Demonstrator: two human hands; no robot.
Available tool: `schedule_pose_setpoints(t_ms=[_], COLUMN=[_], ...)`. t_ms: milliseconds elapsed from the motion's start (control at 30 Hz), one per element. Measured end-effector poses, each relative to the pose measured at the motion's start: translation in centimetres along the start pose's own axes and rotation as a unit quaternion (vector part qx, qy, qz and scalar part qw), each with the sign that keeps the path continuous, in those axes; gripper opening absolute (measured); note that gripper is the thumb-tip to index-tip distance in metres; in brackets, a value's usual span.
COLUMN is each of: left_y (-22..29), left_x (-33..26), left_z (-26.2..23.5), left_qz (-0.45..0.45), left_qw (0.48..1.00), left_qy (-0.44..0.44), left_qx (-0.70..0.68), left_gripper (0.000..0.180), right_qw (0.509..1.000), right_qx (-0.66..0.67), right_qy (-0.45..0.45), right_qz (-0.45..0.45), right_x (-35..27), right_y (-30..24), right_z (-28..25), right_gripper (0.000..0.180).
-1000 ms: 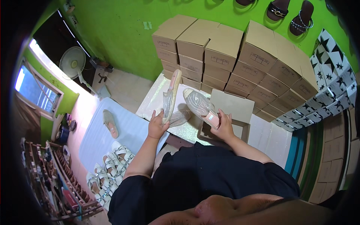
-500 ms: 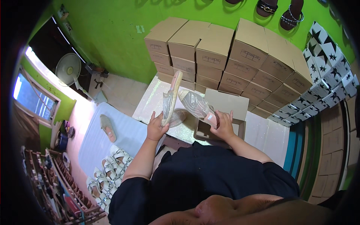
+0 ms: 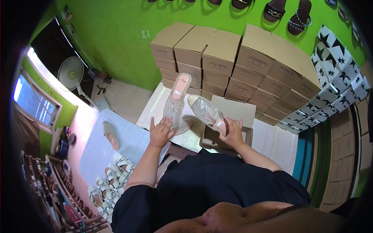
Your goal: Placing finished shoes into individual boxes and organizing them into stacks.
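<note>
My left hand is closed on the toe end of a backless slip-on shoe, whose pink insole faces me and heel points away. Crinkled clear plastic shows around its toe. In my right hand is the heel end of a matching slip-on shoe. Its greyish, striped upper is turned up and its toe points away to the left. Beneath and beside the right hand, an open cardboard box stands on the white table; part of its inside is hidden by my hand and the shoe.
Stacked brown boxes line the table's far side, with star-patterned boxes to the right. On a pale blue surface at left lie a single slip-on shoe and several white sandals. A fan stands behind.
The shoe in my left hand has turned from edge-on to show its pink insole, and my fingers now lie over its toe. My right hand keeps its shoe almost still.
</note>
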State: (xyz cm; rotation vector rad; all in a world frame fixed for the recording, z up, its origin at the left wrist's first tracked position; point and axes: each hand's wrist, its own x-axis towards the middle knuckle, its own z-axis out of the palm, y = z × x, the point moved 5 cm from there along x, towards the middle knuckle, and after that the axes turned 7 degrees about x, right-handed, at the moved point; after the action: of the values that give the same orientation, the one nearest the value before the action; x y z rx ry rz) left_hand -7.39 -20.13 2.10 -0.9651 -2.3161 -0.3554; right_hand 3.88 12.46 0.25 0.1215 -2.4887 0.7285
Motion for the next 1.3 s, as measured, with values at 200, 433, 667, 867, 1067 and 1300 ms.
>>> schedule_pose_setpoints(t_ms=[200,433,667,867,1067,1300], left_y=[0.0,-0.5,-0.7,-1.4,-1.0,-1.1], left_x=[-0.1,-0.5,-0.2,-0.5,-0.6,0.3], left_z=[-0.9,-0.5,-1.1,-0.7,-0.9,-1.1], left_qz=[0.014,0.030,0.034,0.026,0.043,0.029], left_qw=[0.997,0.996,0.997,0.998,0.998,0.999], left_qy=[-0.003,-0.001,-0.016,-0.026,-0.029,-0.042], left_qx=[0.077,0.078,0.061,0.056,0.040,0.003], left_gripper=[0.051,0.047,0.044,0.042,0.040,0.042], right_qw=[1.000,1.000,1.000,0.999,0.998,0.996], right_qx=[0.006,0.003,0.003,0.005,0.000,-0.022], right_qy=[0.000,-0.003,-0.016,-0.011,-0.021,-0.086], right_qz=[0.014,0.007,-0.026,-0.038,-0.055,0.001], right_x=[-0.3,0.4,0.9,1.0,1.3,-0.8], right_y=[1.0,0.7,-0.4,-1.0,-1.0,3.2], right_z=[-0.1,0.0,-0.4,-0.4,-1.3,-4.6], right_gripper=[0.088,0.087,0.084,0.083,0.084,0.079])
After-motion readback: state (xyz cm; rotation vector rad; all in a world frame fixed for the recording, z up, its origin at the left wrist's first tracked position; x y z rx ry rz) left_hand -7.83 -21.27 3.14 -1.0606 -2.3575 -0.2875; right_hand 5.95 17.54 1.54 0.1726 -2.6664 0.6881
